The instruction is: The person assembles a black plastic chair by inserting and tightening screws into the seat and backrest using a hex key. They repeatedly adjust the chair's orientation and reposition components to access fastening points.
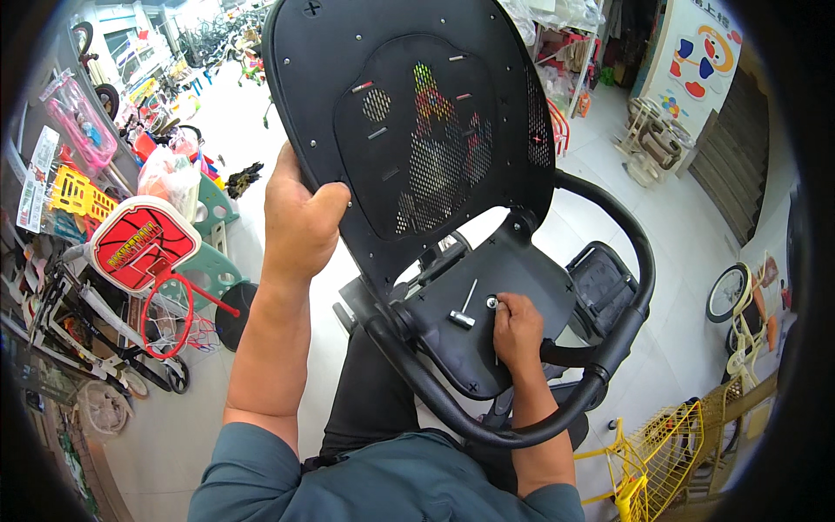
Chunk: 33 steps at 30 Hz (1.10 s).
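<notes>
Left hand (296, 217) clamps the black backrest (417, 130) edge, fingers wrapped. Right hand (517, 331) pinches a small fastener (492, 303) on the seat base (487, 322). Socket wrench (464, 311) lies loose there; a tilt likely rolls it off.

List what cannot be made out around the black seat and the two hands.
- Head view: what the right hand fingers pinch at the silver fastener on the seat base; the hand covers it.
- Left hand fingertips: hidden behind the backrest edge.
- Socket wrench: its tip is too small to tell.
- Seat underside and frame: hidden by the base and the curved bar.
</notes>
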Tool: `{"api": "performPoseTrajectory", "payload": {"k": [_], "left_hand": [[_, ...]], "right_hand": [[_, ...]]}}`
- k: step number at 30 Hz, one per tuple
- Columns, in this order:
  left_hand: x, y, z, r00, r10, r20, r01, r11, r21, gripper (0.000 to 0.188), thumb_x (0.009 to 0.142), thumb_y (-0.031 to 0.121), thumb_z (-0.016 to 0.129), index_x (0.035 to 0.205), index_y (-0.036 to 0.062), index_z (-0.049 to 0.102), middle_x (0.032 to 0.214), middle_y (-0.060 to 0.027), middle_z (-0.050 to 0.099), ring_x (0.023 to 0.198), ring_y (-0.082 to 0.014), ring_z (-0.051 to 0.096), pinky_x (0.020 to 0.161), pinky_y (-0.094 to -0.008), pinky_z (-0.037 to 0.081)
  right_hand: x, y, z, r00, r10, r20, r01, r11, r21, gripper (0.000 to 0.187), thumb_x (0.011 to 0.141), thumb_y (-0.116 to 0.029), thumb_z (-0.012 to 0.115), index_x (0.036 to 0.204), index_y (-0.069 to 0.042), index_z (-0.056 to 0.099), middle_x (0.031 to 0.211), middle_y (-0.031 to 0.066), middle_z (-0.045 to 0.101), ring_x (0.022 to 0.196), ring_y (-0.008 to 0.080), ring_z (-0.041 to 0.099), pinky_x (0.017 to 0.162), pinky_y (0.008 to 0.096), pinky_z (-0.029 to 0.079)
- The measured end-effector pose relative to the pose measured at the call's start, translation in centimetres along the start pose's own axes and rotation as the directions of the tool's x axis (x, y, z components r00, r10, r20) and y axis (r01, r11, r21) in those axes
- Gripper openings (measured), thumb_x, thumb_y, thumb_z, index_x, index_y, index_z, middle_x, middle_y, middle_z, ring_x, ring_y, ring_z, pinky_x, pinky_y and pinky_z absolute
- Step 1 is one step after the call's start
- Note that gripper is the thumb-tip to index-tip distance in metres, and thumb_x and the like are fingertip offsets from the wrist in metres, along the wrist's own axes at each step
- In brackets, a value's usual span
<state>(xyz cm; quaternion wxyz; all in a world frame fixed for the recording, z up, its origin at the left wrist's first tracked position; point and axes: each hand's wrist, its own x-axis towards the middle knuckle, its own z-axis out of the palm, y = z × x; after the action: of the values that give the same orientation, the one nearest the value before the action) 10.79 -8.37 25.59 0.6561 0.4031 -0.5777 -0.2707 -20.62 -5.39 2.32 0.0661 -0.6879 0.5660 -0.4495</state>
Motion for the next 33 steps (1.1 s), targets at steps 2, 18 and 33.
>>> {"api": "performPoseTrajectory", "payload": {"k": [2, 18, 33], "left_hand": [[0.3, 0.4, -0.3, 0.999, 0.030, 0.030, -0.031, 0.999, 0.015, 0.055, 0.089, 0.003, 0.065, 0.141, -0.0126, 0.058, 0.126, -0.0165, 0.074, 0.109, -0.0187, 0.071, 0.101, -0.0323, 0.057], [29.6, 10.1, -2.6, 0.904, -0.219, 0.368, -0.035, 0.819, 0.573, 0.052, 0.096, 0.047, 0.079, 0.124, 0.0040, 0.084, 0.114, -0.0221, 0.083, 0.108, -0.0324, 0.078, 0.101, -0.0455, 0.058], [31.6, 10.2, 3.2, 0.762, -0.514, 0.394, -0.001, 0.608, 0.794, 0.056, 0.091, 0.026, 0.088, 0.138, -0.0014, 0.074, 0.124, -0.0169, 0.081, 0.113, -0.0269, 0.076, 0.101, -0.0444, 0.059]], "right_hand": [[0.0, 0.0, 0.0, 1.000, -0.019, -0.007, 0.020, 1.000, 0.008, 0.013, 0.098, -0.005, 0.068, 0.108, -0.001, 0.076, 0.094, 0.0217, 0.073, 0.086, 0.0426, 0.072, 0.079, 0.0499, 0.058], [-0.1, 0.5, 0.2, 1.000, 0.029, -0.001, -0.029, 0.999, 0.023, 0.016, 0.098, -0.006, 0.069, 0.110, 0.000, 0.078, 0.100, 0.0225, 0.076, 0.091, 0.0431, 0.074, 0.084, 0.0486, 0.061], [-0.1, 0.3, 0.1, 1.000, 0.022, 0.004, -0.022, 0.999, 0.041, 0.016, 0.097, -0.003, 0.069, 0.110, 0.000, 0.076, 0.100, 0.0225, 0.075, 0.091, 0.0433, 0.074, 0.082, 0.0485, 0.061]]}}
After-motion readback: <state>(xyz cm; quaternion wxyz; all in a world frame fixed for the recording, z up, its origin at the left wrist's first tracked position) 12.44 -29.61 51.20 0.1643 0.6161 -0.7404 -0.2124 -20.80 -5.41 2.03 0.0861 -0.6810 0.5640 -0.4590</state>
